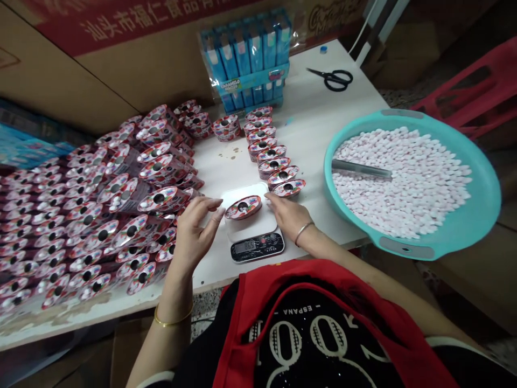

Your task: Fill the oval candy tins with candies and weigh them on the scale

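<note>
We hold our left hand point(197, 229), fingers loosely spread, and our right hand point(288, 215), fingers pressed together, either side of a tin point(243, 207) on the scale point(255, 237).

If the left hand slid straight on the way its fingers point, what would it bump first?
Probably the tin on the scale. The left hand points right at it, with only a small gap between them, though depth is a bit unclear.

Tin point(243, 207) on scale point(253, 231), basin point(464, 237) right.
</note>
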`<action>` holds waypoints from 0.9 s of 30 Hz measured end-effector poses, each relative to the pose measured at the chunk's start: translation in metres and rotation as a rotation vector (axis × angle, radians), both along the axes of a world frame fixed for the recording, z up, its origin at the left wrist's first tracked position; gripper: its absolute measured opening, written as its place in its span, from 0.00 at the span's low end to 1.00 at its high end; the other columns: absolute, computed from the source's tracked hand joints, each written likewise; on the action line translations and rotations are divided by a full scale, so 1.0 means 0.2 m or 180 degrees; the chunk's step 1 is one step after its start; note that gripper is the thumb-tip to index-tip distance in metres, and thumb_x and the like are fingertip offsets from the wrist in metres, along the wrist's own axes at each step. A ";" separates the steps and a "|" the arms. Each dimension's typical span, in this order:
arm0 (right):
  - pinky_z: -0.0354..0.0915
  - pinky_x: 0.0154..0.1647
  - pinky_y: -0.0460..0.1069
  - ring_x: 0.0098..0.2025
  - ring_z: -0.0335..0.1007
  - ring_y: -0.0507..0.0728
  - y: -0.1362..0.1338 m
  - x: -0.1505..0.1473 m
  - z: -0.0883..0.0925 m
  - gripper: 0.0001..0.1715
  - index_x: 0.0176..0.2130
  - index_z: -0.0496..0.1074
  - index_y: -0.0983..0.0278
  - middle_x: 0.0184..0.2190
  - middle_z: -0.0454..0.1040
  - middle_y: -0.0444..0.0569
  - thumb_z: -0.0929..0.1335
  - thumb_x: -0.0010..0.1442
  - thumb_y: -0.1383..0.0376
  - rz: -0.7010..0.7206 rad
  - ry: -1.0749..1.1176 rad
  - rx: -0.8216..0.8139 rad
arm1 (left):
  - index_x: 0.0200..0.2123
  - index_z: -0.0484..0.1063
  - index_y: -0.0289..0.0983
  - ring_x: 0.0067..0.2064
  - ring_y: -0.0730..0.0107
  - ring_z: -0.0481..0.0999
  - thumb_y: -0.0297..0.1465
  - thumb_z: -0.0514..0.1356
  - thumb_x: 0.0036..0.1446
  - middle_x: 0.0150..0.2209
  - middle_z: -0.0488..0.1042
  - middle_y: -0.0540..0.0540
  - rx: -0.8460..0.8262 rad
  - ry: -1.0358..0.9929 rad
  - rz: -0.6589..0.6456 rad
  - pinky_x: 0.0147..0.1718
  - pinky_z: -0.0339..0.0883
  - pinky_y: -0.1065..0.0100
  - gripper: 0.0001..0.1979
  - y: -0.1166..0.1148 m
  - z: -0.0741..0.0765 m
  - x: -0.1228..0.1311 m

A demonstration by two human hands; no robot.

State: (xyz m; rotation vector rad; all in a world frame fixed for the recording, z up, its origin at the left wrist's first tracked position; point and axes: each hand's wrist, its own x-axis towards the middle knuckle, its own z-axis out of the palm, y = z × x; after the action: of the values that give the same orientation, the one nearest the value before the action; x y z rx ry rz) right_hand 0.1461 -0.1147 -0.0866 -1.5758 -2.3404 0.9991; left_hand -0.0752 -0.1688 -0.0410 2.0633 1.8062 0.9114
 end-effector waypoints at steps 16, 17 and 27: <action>0.60 0.33 0.49 0.30 0.66 0.55 -0.04 0.01 0.00 0.06 0.39 0.66 0.62 0.29 0.70 0.49 0.62 0.64 0.62 -0.0593 0.1275 -0.0326 | 0.39 0.72 0.38 0.42 0.68 0.73 0.33 0.56 0.61 0.39 0.75 0.44 -0.0178 -0.0146 0.0095 0.39 0.67 0.67 0.08 -0.06 -0.04 -0.06; 0.58 0.29 0.47 0.26 0.61 0.52 -0.06 0.04 0.01 0.07 0.37 0.65 0.62 0.25 0.67 0.45 0.63 0.64 0.60 -0.0771 0.1771 -0.0650 | 0.39 0.72 0.38 0.41 0.69 0.73 0.33 0.56 0.61 0.38 0.75 0.44 -0.0153 -0.0152 0.0093 0.37 0.66 0.67 0.08 -0.06 -0.04 -0.06; 0.53 0.25 0.45 0.23 0.55 0.48 -0.02 -0.03 0.16 0.10 0.35 0.67 0.63 0.21 0.62 0.39 0.67 0.60 0.58 -0.0605 0.2669 -0.0939 | 0.39 0.73 0.36 0.39 0.70 0.73 0.32 0.56 0.61 0.37 0.74 0.44 -0.0006 -0.0213 -0.0037 0.36 0.66 0.69 0.07 -0.05 -0.03 -0.02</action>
State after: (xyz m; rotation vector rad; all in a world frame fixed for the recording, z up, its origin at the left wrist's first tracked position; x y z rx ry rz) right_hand 0.1404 -0.1192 -0.0555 -1.0920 -1.4978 1.6048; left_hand -0.0793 -0.1788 -0.0467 2.0154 1.7586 0.9631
